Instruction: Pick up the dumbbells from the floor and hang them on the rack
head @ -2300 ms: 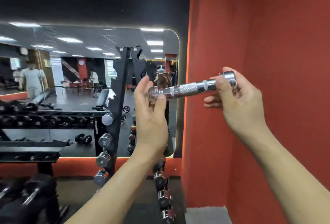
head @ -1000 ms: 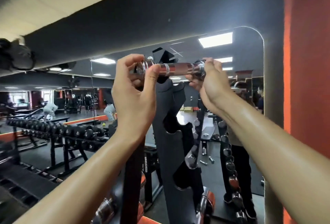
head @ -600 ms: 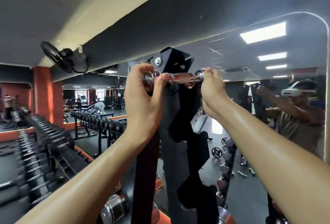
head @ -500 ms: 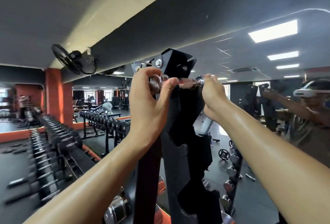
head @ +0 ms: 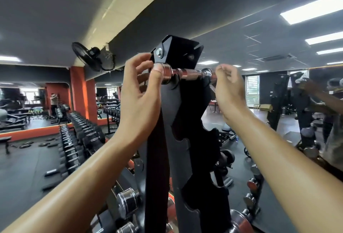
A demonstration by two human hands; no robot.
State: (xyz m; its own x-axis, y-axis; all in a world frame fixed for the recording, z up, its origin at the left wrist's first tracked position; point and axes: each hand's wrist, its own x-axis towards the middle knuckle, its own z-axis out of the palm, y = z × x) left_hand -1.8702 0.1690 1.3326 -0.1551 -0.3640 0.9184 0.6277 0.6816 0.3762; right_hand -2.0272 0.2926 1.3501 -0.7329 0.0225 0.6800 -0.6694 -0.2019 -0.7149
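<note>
- Gym floor is seen spread out at the left, dark and matted, with a few weight plates lying flat on it.
- Long rows of black dumbbells are lined up on a low stand running away from the viewer at the left.
- Tall black rack is set upright in the middle, with scalloped notches cut down its edges and a bolted cap at its top.
- Chrome dumbbells are seen hung in the lower notches of the rack.
- Wall fan is mounted under the ceiling beam, up and to the left of the rack top.
- Left hand is raised to the rack top; the left end of the small dumbbell is pinched between thumb and fingers.
- Right hand is curled loosely at the other end, fingertips touching the chrome head; whether it is actually gripped cannot be told.
- Small chrome dumbbell is held level across the topmost notch, just under the cap, its handle against the black plates.
</note>
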